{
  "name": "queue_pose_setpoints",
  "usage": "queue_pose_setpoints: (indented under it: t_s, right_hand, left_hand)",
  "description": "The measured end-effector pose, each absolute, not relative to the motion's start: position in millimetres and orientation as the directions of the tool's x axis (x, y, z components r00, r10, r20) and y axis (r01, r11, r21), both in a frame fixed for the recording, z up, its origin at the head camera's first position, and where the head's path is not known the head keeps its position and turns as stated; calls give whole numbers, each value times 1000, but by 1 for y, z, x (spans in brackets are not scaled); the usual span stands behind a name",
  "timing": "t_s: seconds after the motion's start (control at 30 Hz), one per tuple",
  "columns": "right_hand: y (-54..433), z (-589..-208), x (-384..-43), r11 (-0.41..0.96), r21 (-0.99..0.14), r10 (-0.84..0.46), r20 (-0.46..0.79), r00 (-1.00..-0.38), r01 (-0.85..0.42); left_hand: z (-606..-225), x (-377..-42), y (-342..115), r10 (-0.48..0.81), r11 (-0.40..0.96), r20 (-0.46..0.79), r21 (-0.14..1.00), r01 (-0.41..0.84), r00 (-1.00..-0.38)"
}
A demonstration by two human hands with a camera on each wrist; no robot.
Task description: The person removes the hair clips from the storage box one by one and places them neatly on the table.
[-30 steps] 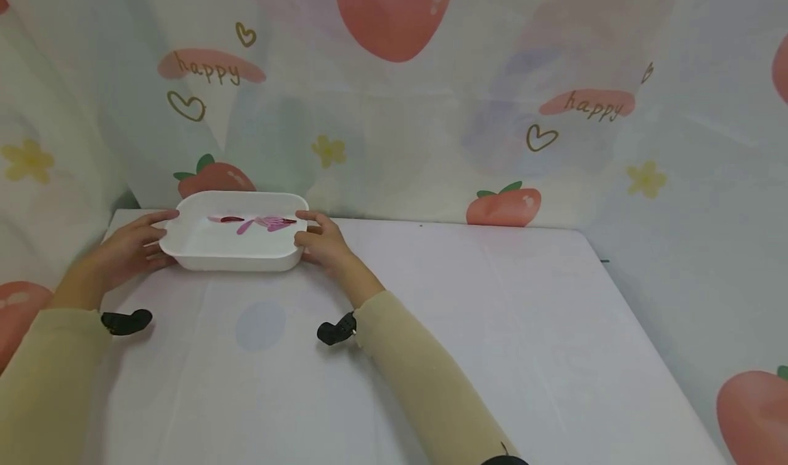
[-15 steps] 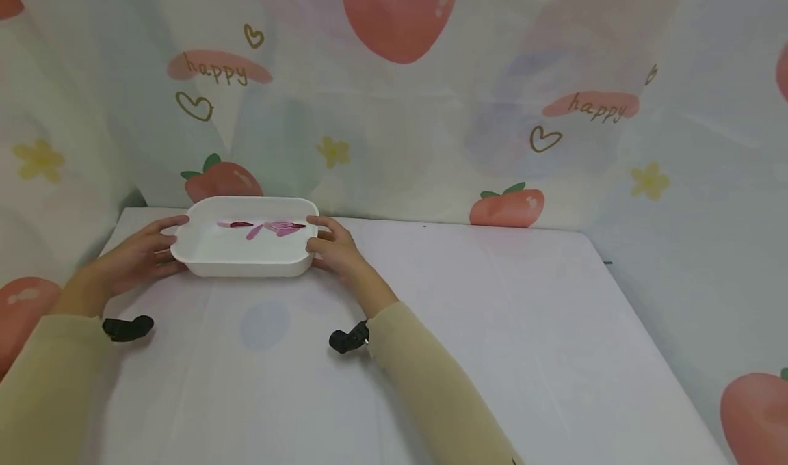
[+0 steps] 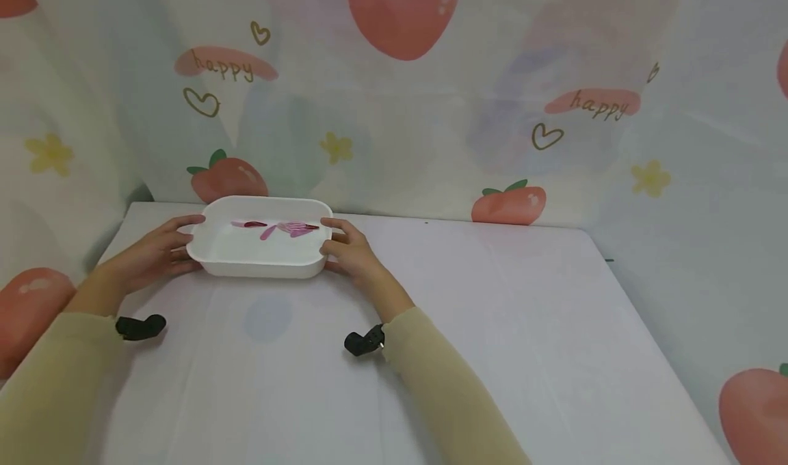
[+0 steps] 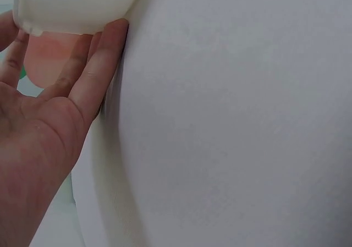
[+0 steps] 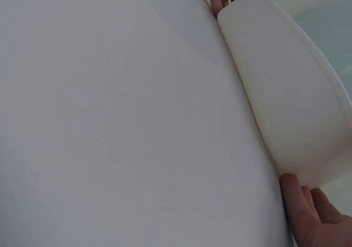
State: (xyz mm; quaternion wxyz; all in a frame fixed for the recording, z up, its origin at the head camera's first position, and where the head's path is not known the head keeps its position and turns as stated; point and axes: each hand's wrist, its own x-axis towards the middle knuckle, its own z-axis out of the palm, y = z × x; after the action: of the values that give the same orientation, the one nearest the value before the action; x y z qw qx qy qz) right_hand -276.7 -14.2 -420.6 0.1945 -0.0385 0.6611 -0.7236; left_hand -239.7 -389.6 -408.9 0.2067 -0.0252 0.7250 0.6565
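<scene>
I have the white tray (image 3: pixel 265 271) near the back edge of the bench (image 3: pixel 523 328), well over on the left-hand side, its opening facing up and its long side facing the person. Inside it lie slim pink and dark-red pieces: a single narrow one (image 3: pixel 249 224) towards the left, and a cluster (image 3: pixel 295 229) fanned out in the middle and right; they are too small for me to name. The left hand (image 3: pixel 156 249) grips the left end, with fingers at the rim and others lower against the side. The right hand (image 3: pixel 360 253) grips the opposite end, two digits over the rim and others beneath. From the wrist views I see fingertips at the tray's lower edge, close to the bench top, but I cannot tell whether its base bears fully on the surface. Both forearms reach in from the near side in pale yellow-green sleeves (image 3: pixel 452 376), with a small black device at the left cuff (image 3: pixel 141 327) and another at the right cuff (image 3: pixel 364 342). A faint blue round patch (image 3: pixel 268 318) marks the white bench top in front of the tray. Behind everything I get a pale backdrop (image 3: pixel 418 123) printed with red fruit (image 3: pixel 509 205), yellow flowers (image 3: pixel 650 178), outlined hearts (image 3: pixel 547 137) and the word "happy".
</scene>
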Motion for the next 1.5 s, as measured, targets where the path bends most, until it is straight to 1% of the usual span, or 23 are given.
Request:
queue_pose_setpoints:
  t_s: [0.33,0.43,0.57,0.8,1.03,1.5]
  right_hand:
    - [7,-418,-272,-42,-971,-341,-207,-917,235]
    - [12,-418,-271,-39,-971,-345,-209,-915,237]
    - [17,-417,-267,-29,-968,-337,-224,-915,248]
    - [28,-417,-261,-20,-965,-332,-239,-913,260]
    - [40,-419,-256,-22,-964,-299,-247,-922,266]
    - [64,-419,-246,4,-967,-285,-245,-927,254]
  left_hand:
    - [-411,-237,-371,237,161,-302,950,-269,-923]
    - [-412,-237,-367,237,160,-308,948,-275,-921]
    - [-413,-236,-363,238,136,-317,947,-292,-918]
    - [-414,-232,-355,268,120,-291,956,-268,-918]
    - [-415,-231,-343,299,110,-277,961,-255,-913]
    - [-416,-228,-319,288,150,-289,955,-255,-913]
